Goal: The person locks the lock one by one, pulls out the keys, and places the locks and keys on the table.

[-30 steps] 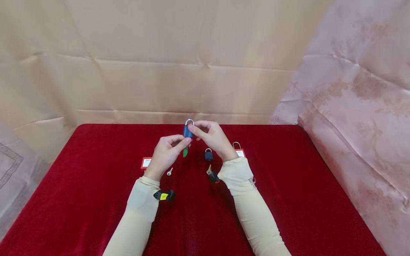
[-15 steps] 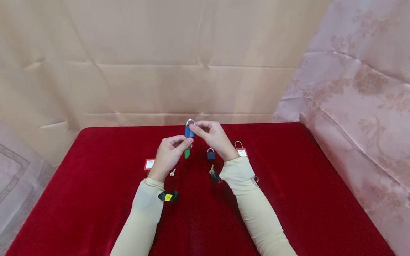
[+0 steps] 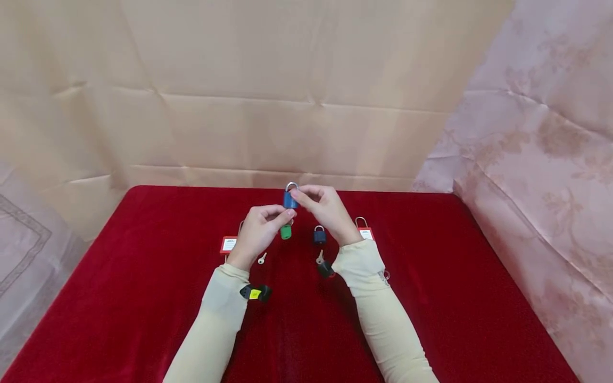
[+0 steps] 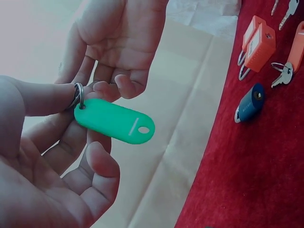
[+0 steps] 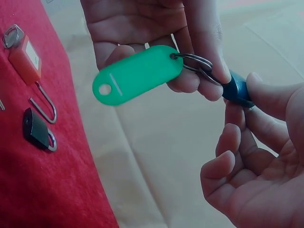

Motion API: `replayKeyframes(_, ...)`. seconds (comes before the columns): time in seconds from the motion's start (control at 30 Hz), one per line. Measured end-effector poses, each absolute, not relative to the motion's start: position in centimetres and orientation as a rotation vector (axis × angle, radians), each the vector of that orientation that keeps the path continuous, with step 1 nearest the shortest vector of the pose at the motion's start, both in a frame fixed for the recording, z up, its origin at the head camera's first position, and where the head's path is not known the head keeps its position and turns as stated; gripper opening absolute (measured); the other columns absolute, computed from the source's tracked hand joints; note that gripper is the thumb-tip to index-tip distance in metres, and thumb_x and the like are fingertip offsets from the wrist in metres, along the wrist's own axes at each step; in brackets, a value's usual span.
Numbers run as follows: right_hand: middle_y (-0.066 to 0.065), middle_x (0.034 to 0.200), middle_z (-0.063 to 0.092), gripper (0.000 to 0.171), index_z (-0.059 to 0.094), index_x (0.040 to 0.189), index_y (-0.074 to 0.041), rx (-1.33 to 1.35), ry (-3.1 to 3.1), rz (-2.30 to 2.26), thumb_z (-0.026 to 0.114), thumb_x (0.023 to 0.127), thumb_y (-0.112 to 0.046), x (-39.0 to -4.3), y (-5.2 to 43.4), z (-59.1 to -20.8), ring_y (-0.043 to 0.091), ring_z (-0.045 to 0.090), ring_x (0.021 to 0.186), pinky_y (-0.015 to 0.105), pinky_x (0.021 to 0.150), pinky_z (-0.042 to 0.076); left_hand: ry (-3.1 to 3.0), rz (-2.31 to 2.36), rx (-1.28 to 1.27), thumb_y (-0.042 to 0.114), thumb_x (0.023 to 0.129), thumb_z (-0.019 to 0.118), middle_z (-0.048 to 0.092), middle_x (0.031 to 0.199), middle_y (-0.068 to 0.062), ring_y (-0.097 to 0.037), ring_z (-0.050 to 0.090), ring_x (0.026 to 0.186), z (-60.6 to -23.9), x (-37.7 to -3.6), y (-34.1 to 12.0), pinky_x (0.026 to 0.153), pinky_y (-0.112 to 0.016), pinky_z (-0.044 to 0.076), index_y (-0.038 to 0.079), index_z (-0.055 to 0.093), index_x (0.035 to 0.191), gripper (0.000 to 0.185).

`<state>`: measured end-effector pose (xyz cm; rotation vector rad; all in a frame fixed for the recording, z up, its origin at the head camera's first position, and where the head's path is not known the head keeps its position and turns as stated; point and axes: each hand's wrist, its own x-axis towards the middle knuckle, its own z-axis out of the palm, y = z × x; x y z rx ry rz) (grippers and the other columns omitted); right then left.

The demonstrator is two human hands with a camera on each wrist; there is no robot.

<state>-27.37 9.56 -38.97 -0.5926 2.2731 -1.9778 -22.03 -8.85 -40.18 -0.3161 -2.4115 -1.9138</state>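
Observation:
Up over the far part of the table, my right hand (image 3: 330, 210) pinches the body of a blue padlock (image 3: 289, 200) between thumb and fingers. Its silver shackle points upward. Right at the padlock's underside, my left hand (image 3: 258, 229) pinches a metal key ring (image 5: 197, 61) between thumb and forefinger. Whatever part of it lies between those fingertips is hidden. From the ring hangs a green plastic tag (image 4: 114, 121) with an oval hole, its flat side showing in both wrist views. Only the end of the padlock (image 5: 237, 89) shows beside the fingertips in the right wrist view.
On the red cloth (image 3: 297, 330) below lie a dark padlock (image 3: 319, 236), red padlocks with white labels left (image 3: 228, 244) and right (image 3: 366, 233), and small keys (image 3: 262, 258). The left wrist view shows a key (image 4: 284, 76) near an orange tag (image 4: 298, 45). Beige curtain (image 3: 239, 133) hangs behind.
The green tag has turned from nearly edge-on to a broader face in the head view. Both hands keep their grip on padlock and ring. The head view has shifted slightly.

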Motion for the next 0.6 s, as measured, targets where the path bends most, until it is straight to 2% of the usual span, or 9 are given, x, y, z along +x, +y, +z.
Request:
replayKeyframes(0.2,-0.001,0.089,0.072,0.026,0.077,0.112,-0.006,-0.568,2.271,-1.986,0.072,0.096,-0.025,-27.4,9.6,-39.4,0.017,0.054,0.085,0.034,0.078,0.044,-2.402,-1.895,-0.301,0.026,0.097,0.07,0.074,0.087,-0.005,-0.022,0.063,0.081,-40.3,-21.9,-8.6,0.075,-0.036,0.049,0.006,0.079,0.1,0.022)
replayKeyframes(0.4,0.0,0.081,0.067,0.027,0.076,0.113,-0.004,-0.543,2.263,-2.039,0.071,0.097,-0.025,-27.8,9.0,-39.1,0.026,0.054,0.082,0.036,0.077,0.046,-2.395,-1.884,-0.299,0.024,0.097,0.07,0.074,0.087,-0.008,-0.023,0.065,0.081,-40.0,-21.9,-8.9,0.074,-0.036,0.05,0.002,0.078,0.102,0.024)
replayKeyframes(0.5,0.001,0.077,0.063,0.028,0.074,0.113,0.0,-0.464,2.233,-2.156,0.07,0.097,-0.024,-28.1,9.1,-38.8,0.021,0.056,0.076,0.03,0.074,0.048,-2.42,-1.891,-0.295,0.024,0.096,0.071,0.074,0.084,-0.007,-0.022,0.065,0.08,-40.0,-21.8,-8.9,0.072,-0.035,0.051,0.004,0.079,0.101,0.022)
replayKeyframes(0.6,0.001,0.076,0.061,0.028,0.072,0.114,0.003,-0.395,2.188,-2.255,0.069,0.098,-0.02,-28.4,9.6,-38.6,0.015,0.055,0.072,0.026,0.072,0.049,-2.443,-1.893,-0.305,0.025,0.096,0.071,0.075,0.087,-0.004,-0.02,0.067,0.084,-40.1,-21.7,-8.8,0.077,-0.036,0.052,0.006,0.08,0.103,0.022)
